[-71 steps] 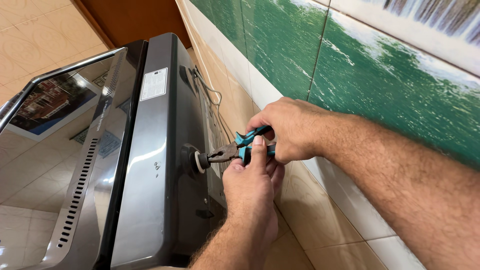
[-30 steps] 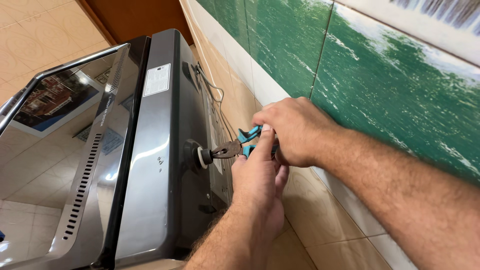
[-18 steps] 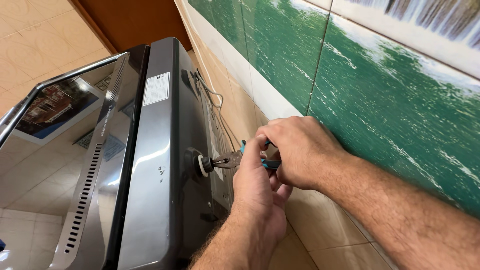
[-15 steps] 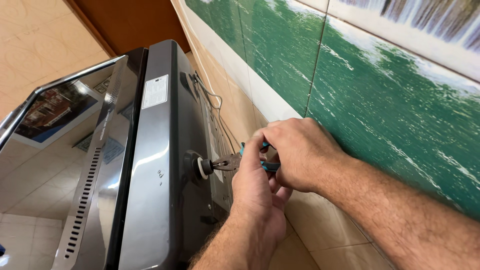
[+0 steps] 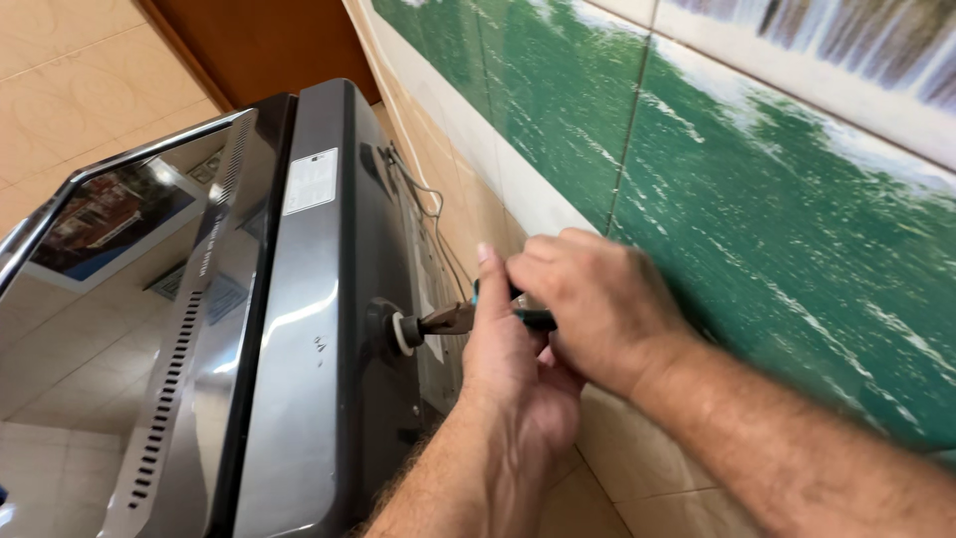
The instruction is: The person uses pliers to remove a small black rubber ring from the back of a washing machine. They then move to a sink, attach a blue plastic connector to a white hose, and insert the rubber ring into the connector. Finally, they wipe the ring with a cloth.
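Compared with the frame half a second earlier, little is changed: the pliers (image 5: 468,317) are kept clamped on the white fitting (image 5: 405,332), and the two hands are found in nearly the same places, the view itself being shifted slightly. Against the frame from over two seconds ago, much less of the teal handles is seen, since both hands have been drawn more tightly over them.

The pliers are laid almost level, their long axis running from 3 o'clock to 9 o'clock, with the nose pointed toward 9 o'clock at the fitting on the back of the dark grey appliance (image 5: 329,299). The pliers are found near the middle of the view, between the appliance and the tiled wall (image 5: 757,199).

The grip of the left hand (image 5: 513,359) is closed around the handles from below, the thumb raised toward 12 o'clock. The grip of the right hand (image 5: 597,299) is closed over the handles from the 3 o'clock side.

One pair of pliers, one white fitting, one appliance and two hands are counted. One thin cable (image 5: 428,214) is seen hanging at the appliance's back, toward 11 o'clock from the hands.
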